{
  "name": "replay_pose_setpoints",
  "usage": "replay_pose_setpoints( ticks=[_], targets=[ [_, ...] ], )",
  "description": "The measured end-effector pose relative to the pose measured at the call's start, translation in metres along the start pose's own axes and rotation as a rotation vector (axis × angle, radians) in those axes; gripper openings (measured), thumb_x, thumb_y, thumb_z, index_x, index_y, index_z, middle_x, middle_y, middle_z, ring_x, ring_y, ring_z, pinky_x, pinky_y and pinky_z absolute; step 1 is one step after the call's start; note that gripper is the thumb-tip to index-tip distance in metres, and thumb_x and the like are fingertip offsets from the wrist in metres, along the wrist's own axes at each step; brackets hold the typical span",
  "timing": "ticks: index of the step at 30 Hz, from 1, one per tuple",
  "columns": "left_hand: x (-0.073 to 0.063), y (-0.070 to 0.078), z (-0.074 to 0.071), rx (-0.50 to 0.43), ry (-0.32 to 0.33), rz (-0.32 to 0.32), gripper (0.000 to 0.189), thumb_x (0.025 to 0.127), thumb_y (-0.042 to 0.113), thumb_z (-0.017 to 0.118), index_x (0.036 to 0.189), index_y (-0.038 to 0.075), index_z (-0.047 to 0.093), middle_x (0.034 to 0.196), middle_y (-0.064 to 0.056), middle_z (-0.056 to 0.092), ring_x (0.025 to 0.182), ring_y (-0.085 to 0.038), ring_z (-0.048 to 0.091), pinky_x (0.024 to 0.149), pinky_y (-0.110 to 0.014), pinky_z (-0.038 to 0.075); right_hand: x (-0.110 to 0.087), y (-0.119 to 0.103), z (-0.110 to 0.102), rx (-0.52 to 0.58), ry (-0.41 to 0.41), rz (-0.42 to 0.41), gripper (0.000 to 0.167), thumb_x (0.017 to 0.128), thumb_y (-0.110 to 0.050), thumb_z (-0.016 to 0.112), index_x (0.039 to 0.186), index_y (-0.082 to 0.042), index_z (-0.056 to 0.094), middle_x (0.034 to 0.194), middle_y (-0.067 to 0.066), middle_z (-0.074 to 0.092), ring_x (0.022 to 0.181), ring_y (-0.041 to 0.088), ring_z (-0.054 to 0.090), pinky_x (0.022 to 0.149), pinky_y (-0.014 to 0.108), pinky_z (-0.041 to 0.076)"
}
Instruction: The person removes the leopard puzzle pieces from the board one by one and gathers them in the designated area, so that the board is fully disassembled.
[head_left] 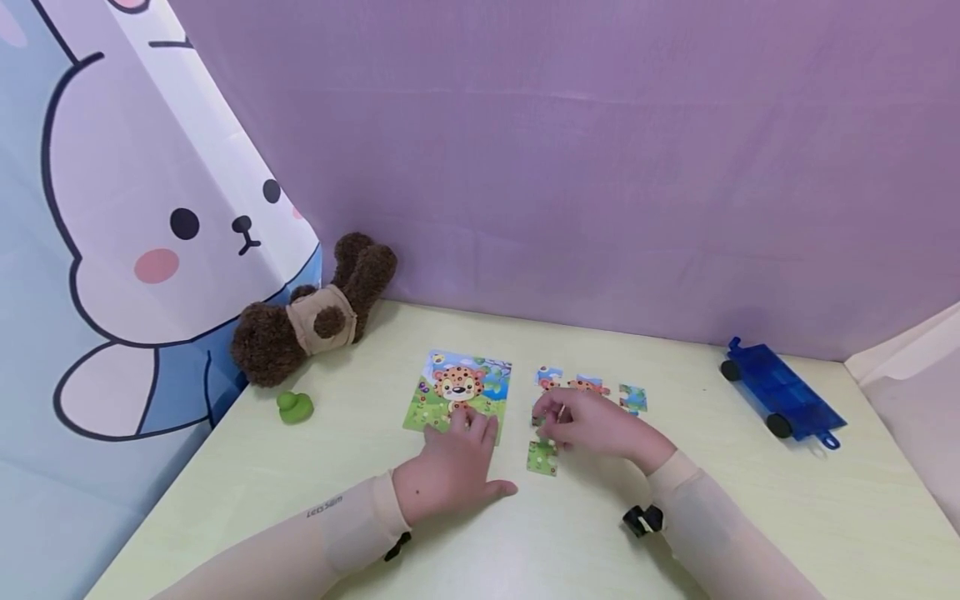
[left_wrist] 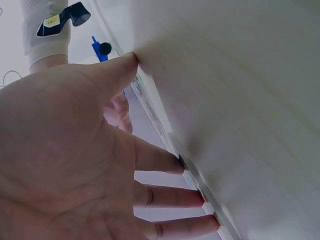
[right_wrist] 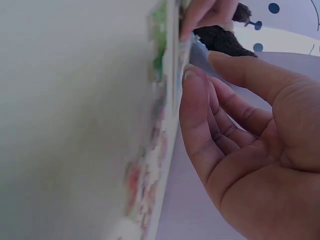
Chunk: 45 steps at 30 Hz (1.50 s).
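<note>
A picture card (head_left: 459, 385) with a spotted leopard cub lies flat on the table. My left hand (head_left: 452, 477) rests its fingertips on the card's lower part, its fingers spread and thumb out to the side. To the right, my right hand (head_left: 600, 423) is over a group of jigsaw pieces, its fingers bent with the fingertips close to the left column. A green piece (head_left: 542, 458) lies just below those fingertips. Beyond the hand are a blue-topped piece (head_left: 550, 375), an orange spotted piece (head_left: 589, 383) and a blue-green piece (head_left: 632, 397). In the right wrist view, thumb and forefinger stand apart, nothing visible between them.
A brown plush toy (head_left: 322, 321) leans against the wall at the back left. Near it sits a small green toy (head_left: 295, 407). A blue wheeled toy trailer (head_left: 783, 392) stands at the right. A purple cloth wall (head_left: 562, 183) borders the table's back edge.
</note>
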<state>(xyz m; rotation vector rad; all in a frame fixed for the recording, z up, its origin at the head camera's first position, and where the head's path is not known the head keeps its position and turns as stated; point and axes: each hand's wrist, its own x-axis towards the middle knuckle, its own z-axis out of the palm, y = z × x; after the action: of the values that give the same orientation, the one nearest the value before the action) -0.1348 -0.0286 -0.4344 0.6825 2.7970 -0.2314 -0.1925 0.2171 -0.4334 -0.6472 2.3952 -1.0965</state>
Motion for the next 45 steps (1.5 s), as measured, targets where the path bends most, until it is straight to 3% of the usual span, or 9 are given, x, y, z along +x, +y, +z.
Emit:
replay_pose_setpoints(
  ticks=[1, 5, 8, 13, 20, 25, 32, 37, 45],
  targets=[
    [0.000, 0.000, -0.001, -0.005, -0.001, 0.003, 0.106, 0.095, 0.087, 0.044, 0.168, 0.011, 0.035, 0.168, -0.018, 0.042, 0.153, -0.043, 0.042, 0.102, -0.073, 0.056, 0.001, -0.002, -0.002, -0.002, 0.003, -0.007, 0.021, 0.105, -0.012, 0.063, 0.124, -0.005, 0.069, 0.100, 0.008, 0.071, 0.075, 0.020, 0.069, 0.068, 0.030, 0.060],
    [0.000, -0.003, -0.003, -0.046, -0.009, 0.021, 0.104, 0.095, 0.086, 0.046, 0.167, 0.011, 0.037, 0.168, -0.018, 0.042, 0.153, -0.044, 0.041, 0.102, -0.073, 0.055, 0.006, -0.012, -0.006, -0.010, 0.026, 0.020, 0.027, 0.106, -0.024, 0.065, 0.129, -0.010, 0.068, 0.098, 0.009, 0.072, 0.076, 0.024, 0.070, 0.049, 0.031, 0.052],
    [0.000, -0.006, -0.004, -0.102, -0.016, 0.039, 0.102, 0.096, 0.084, 0.047, 0.167, 0.011, 0.038, 0.169, -0.017, 0.040, 0.154, -0.046, 0.040, 0.103, -0.075, 0.054, 0.014, -0.019, -0.008, -0.004, 0.050, 0.028, 0.031, 0.106, -0.028, 0.066, 0.132, -0.012, 0.067, 0.097, 0.012, 0.072, 0.076, 0.027, 0.068, 0.049, 0.032, 0.050],
    [-0.001, -0.012, -0.003, -0.169, -0.017, 0.073, 0.101, 0.097, 0.083, 0.046, 0.167, 0.009, 0.037, 0.174, -0.013, 0.035, 0.157, -0.048, 0.036, 0.104, -0.078, 0.051, 0.036, -0.030, -0.008, 0.033, 0.087, 0.000, 0.034, 0.107, -0.029, 0.065, 0.135, -0.011, 0.067, 0.108, 0.016, 0.070, 0.082, 0.031, 0.072, 0.072, 0.044, 0.062],
    [-0.004, -0.016, -0.003, -0.189, -0.040, 0.103, 0.100, 0.098, 0.080, 0.048, 0.167, 0.009, 0.037, 0.176, -0.010, 0.034, 0.160, -0.052, 0.030, 0.109, -0.080, 0.045, 0.065, -0.042, -0.009, 0.085, 0.073, -0.010, 0.035, 0.108, -0.030, 0.061, 0.138, -0.011, 0.066, 0.119, 0.019, 0.069, 0.096, 0.034, 0.075, 0.088, 0.051, 0.064],
    [-0.006, -0.016, -0.003, -0.173, -0.046, 0.110, 0.099, 0.100, 0.080, 0.046, 0.167, 0.009, 0.036, 0.177, -0.010, 0.032, 0.159, -0.053, 0.030, 0.111, -0.079, 0.045, 0.077, -0.051, -0.004, 0.100, 0.055, -0.021, 0.036, 0.107, -0.029, 0.059, 0.137, -0.012, 0.066, 0.119, 0.019, 0.068, 0.094, 0.031, 0.072, 0.093, 0.055, 0.060],
    [-0.008, -0.015, -0.004, -0.173, -0.014, 0.112, 0.097, 0.101, 0.077, 0.047, 0.166, 0.006, 0.038, 0.176, -0.011, 0.034, 0.159, -0.052, 0.031, 0.108, -0.081, 0.046, 0.096, -0.055, 0.013, 0.069, -0.001, -0.005, 0.036, 0.108, -0.032, 0.062, 0.138, -0.013, 0.067, 0.119, 0.006, 0.072, 0.104, 0.028, 0.073, 0.092, 0.042, 0.062],
    [-0.009, -0.014, -0.003, -0.176, -0.002, 0.114, 0.097, 0.100, 0.077, 0.049, 0.166, 0.006, 0.037, 0.176, -0.011, 0.034, 0.160, -0.050, 0.029, 0.107, -0.082, 0.046, 0.107, -0.053, 0.029, 0.054, -0.029, 0.023, 0.033, 0.108, -0.032, 0.062, 0.136, -0.016, 0.068, 0.120, 0.002, 0.073, 0.109, 0.021, 0.070, 0.097, 0.041, 0.060],
    [-0.013, -0.010, -0.003, -0.157, -0.006, 0.090, 0.101, 0.098, 0.078, 0.051, 0.168, 0.007, 0.034, 0.178, -0.010, 0.028, 0.160, -0.048, 0.029, 0.111, -0.081, 0.043, 0.113, -0.053, 0.042, -0.027, -0.036, 0.041, 0.024, 0.106, -0.032, 0.067, 0.123, -0.016, 0.071, 0.113, -0.003, 0.074, 0.107, 0.015, 0.067, 0.104, 0.043, 0.056]
  ],
)
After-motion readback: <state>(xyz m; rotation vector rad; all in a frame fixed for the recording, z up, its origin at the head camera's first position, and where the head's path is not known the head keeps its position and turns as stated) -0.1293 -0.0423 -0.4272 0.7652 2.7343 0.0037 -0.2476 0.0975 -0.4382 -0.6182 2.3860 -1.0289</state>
